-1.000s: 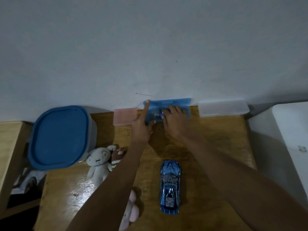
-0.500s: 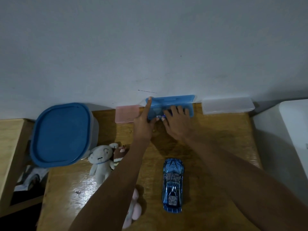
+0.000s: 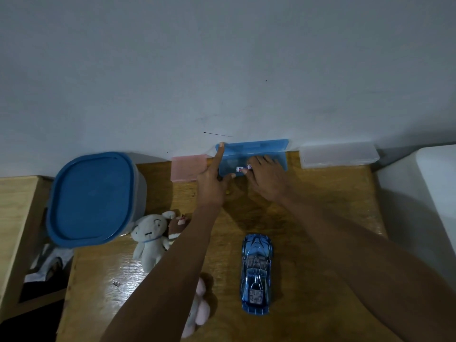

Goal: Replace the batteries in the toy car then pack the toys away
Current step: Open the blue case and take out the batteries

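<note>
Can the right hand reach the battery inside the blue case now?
Probably yes: the blue case is open, its lid held by the left hand, and the right hand already touches the battery.

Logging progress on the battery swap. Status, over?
Left hand props blue case lid. Right hand pinches battery inside case. Toy car untouched, nothing blocking.

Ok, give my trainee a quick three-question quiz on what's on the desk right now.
1. True or false: the toy car lies between the person's forearms, untouched.
2. Which box is open against the wall? A pink, B blue, C clear.
3. Fill in: the right hand pinches a ___ at the blue box.

Key: 1 true. 2 B; the left hand props its lid with one straight finger. 3 battery.
</note>
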`<move>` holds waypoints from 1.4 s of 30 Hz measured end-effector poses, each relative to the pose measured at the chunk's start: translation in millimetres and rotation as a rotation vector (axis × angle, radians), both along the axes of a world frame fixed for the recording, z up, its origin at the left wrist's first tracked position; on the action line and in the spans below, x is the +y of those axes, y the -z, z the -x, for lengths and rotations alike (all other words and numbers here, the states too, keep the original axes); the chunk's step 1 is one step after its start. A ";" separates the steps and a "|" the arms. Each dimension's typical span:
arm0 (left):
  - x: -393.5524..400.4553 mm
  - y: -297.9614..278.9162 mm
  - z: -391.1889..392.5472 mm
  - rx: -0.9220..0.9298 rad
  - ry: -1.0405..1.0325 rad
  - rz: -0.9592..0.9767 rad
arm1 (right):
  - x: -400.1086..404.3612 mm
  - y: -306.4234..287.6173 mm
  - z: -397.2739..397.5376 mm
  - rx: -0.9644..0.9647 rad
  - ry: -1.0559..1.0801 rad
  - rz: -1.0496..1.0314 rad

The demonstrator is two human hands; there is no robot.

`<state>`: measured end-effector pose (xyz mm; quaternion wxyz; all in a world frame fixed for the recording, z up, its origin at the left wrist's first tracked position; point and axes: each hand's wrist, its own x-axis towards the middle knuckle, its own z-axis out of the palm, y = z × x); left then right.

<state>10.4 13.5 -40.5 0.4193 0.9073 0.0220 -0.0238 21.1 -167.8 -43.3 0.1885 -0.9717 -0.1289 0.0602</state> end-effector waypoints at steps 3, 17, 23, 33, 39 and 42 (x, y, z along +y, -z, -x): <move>-2.0 -0.8 0.4 0.005 0.001 -0.005 | -5.5 -4.0 1.9 -0.077 -0.016 -0.045; -2.5 -3.2 3.9 -0.005 0.007 0.007 | -13.9 20.8 65.5 -0.165 0.084 0.152; -1.9 -2.1 3.6 -0.012 0.012 0.021 | -5.2 28.5 72.5 -0.156 0.152 0.074; -4.3 -5.4 6.2 -0.011 -0.005 -0.019 | -6.1 28.1 71.7 -0.247 0.180 0.036; -8.9 -10.3 11.0 0.022 -0.026 0.017 | -14.7 -17.2 37.6 -0.249 0.614 -0.425; -10.1 -12.3 12.2 0.045 -0.043 0.047 | -19.1 -25.7 26.1 -0.174 0.666 -0.519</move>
